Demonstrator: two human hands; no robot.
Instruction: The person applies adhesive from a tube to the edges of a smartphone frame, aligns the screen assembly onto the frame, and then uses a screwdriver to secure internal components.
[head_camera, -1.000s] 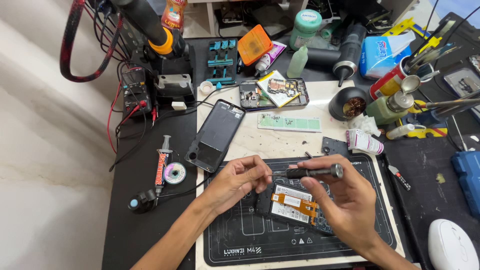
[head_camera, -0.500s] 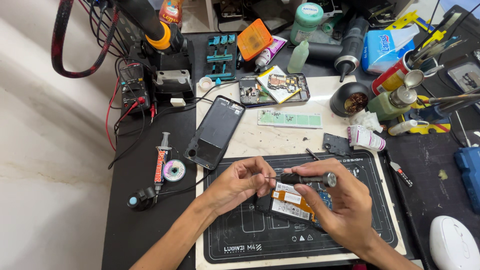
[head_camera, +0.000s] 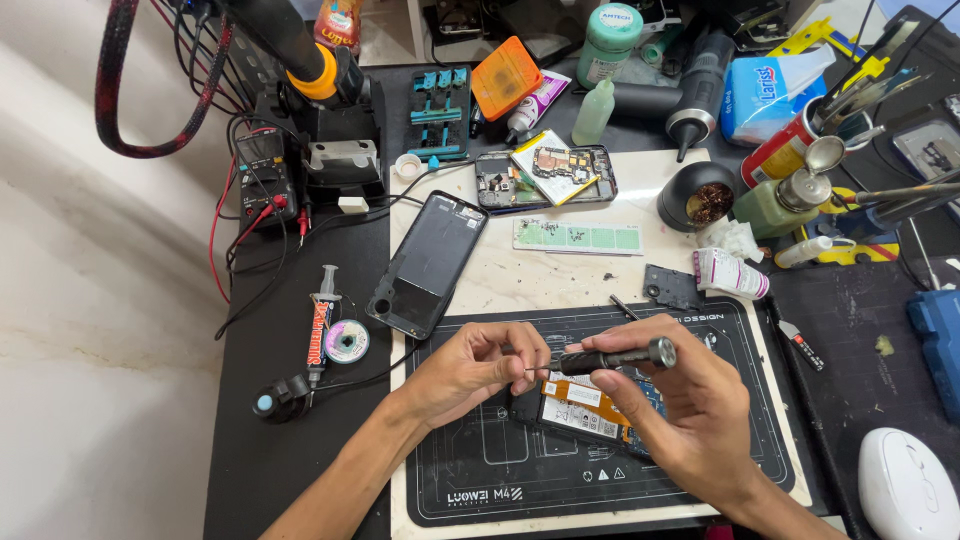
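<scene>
- Right hand (head_camera: 690, 400) grips a black precision screwdriver (head_camera: 615, 357), held level above the opened phone (head_camera: 590, 410) on the repair mat (head_camera: 700, 470).
- Left hand (head_camera: 475, 370) pinches at the driver tip; what it holds is too small to tell.
- Risk: a tiny screw could slip into the worktop (head_camera: 560, 280) clutter.
- Risk: the tip could slide off and gouge the phone's board.

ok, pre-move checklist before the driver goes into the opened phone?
1. Screwdriver gripped by right hand: ok.
2. Left hand fingertips at the driver tip: ok.
3. Screw seated on the tip: cannot tell, too small.
4. Opened phone lying flat on the work mat under the hands: ok.
5. Phone back cover set aside, off the mat: ok.
6. Tip lined up with a screw hole: cannot tell, hands cover it.
</scene>
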